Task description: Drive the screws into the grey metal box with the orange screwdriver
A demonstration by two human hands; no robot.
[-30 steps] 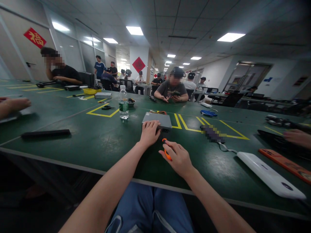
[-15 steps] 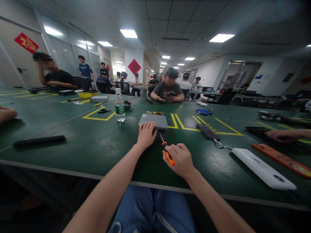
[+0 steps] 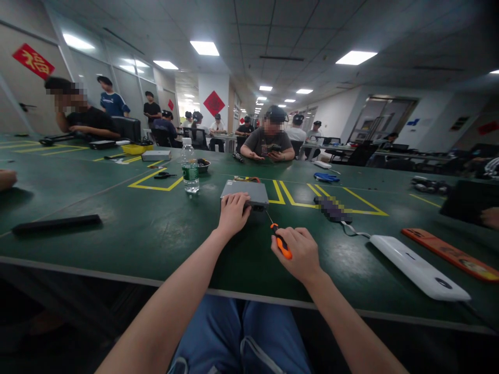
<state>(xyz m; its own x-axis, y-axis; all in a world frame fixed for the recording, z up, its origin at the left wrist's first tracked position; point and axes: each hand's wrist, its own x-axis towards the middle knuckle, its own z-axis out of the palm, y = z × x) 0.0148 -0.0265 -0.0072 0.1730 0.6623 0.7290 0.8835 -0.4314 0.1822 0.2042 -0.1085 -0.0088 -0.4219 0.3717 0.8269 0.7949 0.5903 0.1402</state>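
Note:
A grey metal box (image 3: 253, 193) with coloured wires at its far side lies on the green table (image 3: 156, 249). My left hand (image 3: 234, 210) rests over the box's near left corner, its fingers on the top and its thumb at the front edge, gripping it. In my right hand (image 3: 298, 249) is an orange and black screwdriver (image 3: 281, 244). Its thin shaft points up and left, with the tip close to the front right corner of the box; whether they touch is hard to tell.
A water bottle (image 3: 190, 169) stands left beyond the box. A black bar (image 3: 58, 224) lies at left. On the right are a white power bank (image 3: 417, 265), an orange phone (image 3: 448, 252) and blue gloves (image 3: 326, 177). A person (image 3: 268, 137) sits opposite.
My right hand has moved the screwdriver rightward along the front of the box. My left hand keeps its place on the box. At the far right, another person's dark flat object has been raised.

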